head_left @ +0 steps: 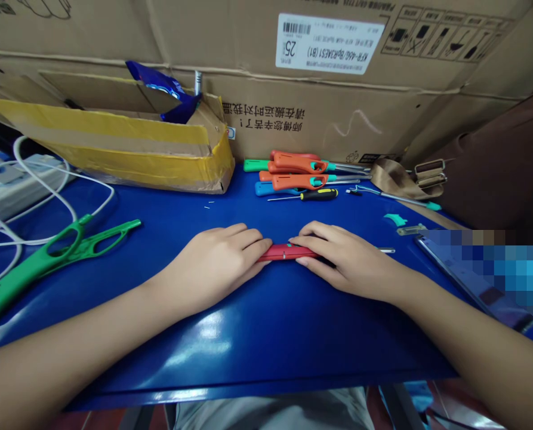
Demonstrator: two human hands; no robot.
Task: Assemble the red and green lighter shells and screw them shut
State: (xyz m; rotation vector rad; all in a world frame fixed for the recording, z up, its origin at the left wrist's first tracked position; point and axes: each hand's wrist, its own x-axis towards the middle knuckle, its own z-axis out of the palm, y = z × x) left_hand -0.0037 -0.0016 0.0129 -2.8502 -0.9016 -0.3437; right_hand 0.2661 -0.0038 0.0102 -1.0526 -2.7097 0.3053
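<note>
A red long-nosed lighter lies crosswise low over the blue table, gripped at both ends. My left hand is closed around its left end, and my right hand has its fingers wrapped over the right part. The tip of a metal tube sticks out beyond my right hand. Most of the lighter's body is hidden under the fingers. Behind the hands lies a screwdriver with a black and yellow handle, beside a pile of orange lighters, with green and blue ones partly covered.
Green lighter shell halves lie at the left, near white cables and a power strip. A yellow-taped cardboard box stands behind. At right are a loose lighter tube, a teal trigger, a strap and a phone-like device.
</note>
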